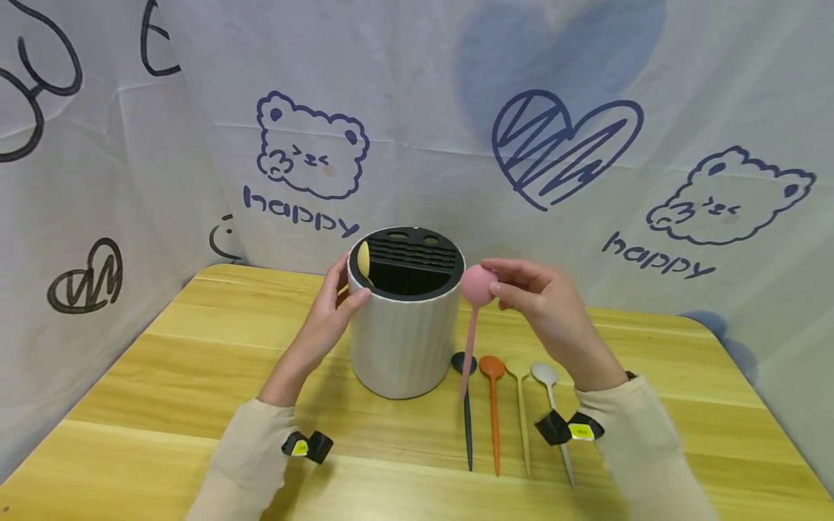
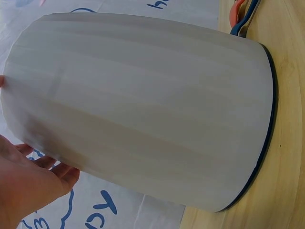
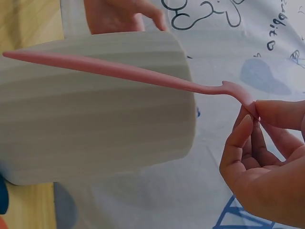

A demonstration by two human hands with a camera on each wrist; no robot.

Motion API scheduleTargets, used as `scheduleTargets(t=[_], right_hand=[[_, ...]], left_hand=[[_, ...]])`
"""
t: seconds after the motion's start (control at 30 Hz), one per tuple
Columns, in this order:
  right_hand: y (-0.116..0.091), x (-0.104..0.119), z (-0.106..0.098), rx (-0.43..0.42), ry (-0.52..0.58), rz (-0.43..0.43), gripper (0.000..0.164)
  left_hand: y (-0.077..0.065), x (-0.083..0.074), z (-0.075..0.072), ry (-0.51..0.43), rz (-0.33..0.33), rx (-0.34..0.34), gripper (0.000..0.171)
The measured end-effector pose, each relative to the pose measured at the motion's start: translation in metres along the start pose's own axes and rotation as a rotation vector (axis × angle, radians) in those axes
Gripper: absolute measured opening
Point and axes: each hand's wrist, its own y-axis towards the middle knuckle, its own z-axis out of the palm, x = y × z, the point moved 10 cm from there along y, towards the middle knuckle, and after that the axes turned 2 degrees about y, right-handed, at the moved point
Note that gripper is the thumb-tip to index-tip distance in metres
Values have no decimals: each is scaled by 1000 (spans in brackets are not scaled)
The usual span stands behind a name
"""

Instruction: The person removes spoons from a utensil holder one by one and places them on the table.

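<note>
A white ribbed utensil holder (image 1: 404, 347) with a black slotted top stands upright on the table. My left hand (image 1: 323, 318) holds its left side, thumb at the rim and fingers round the wall, as the left wrist view shows of the fingers (image 2: 69, 175). A pale yellow spoon (image 1: 363, 260) sticks up inside the holder's left edge. To the right, my right hand (image 1: 554, 307) pinches a pink spoon (image 1: 478, 286) by its round bowl, with the handle hanging down beside the holder. In the right wrist view, the spoon's handle (image 3: 138, 71) crosses in front of the holder.
Right of the holder, a row of spoons lies on the wooden table (image 1: 215, 347): dark blue (image 1: 468, 434), orange (image 1: 494, 405), yellow (image 1: 523, 405) and light grey (image 1: 544, 375). A white cloth (image 1: 417, 108) with drawn bears and hearts hangs behind.
</note>
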Motion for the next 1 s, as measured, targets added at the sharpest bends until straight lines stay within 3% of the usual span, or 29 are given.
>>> scheduleTargets(t=[0.37,1.0], right_hand=[[-6,-42,-7,-26,7,123,42],[-27,-90,-20,11,-37,229,51]], left_hand=[[1,0,1,-6,12,2,70],[-2,1,-2,5,20,-12,71]])
